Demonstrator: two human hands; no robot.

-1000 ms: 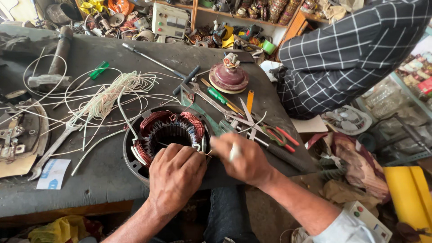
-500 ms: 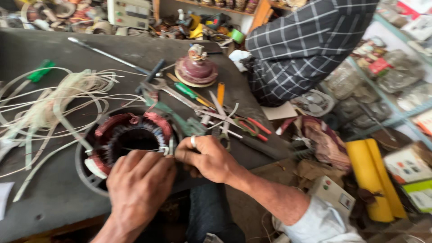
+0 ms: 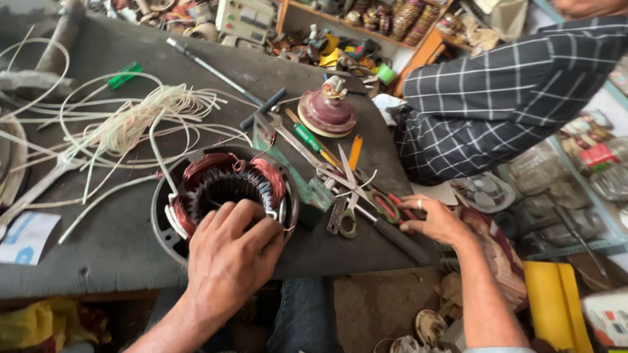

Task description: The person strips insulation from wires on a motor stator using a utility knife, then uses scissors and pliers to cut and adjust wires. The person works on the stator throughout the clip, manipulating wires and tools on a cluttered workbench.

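copper-wound round motor stator (image 3: pixel 226 196) sits on the dark grey worktop (image 3: pixel 98 242), near its front edge, and everything else i place from it. my left hand (image 3: pixel 229 258) lies over the stator's near rim, fingers curled down onto the windings, grip pressed on it rather than closed round it, likely to keep it from turning. the coils look reddish and glossy around a dark slotted core, with white sleeved leads (image 3: pixel 131 124) trailing off beyond it to the left. right of the stator, at the worktop's edge, my right hand (image 3: pixel 435 222) rests on the black-handled tool (image 3: pixel 399 238) among the scissors (image 3: pixel 350 202) and screwdrivers; whether that grip has closed i cannot tell. beyond the stator stands a maroon domed motor cap (image 3: pixel 327 112).
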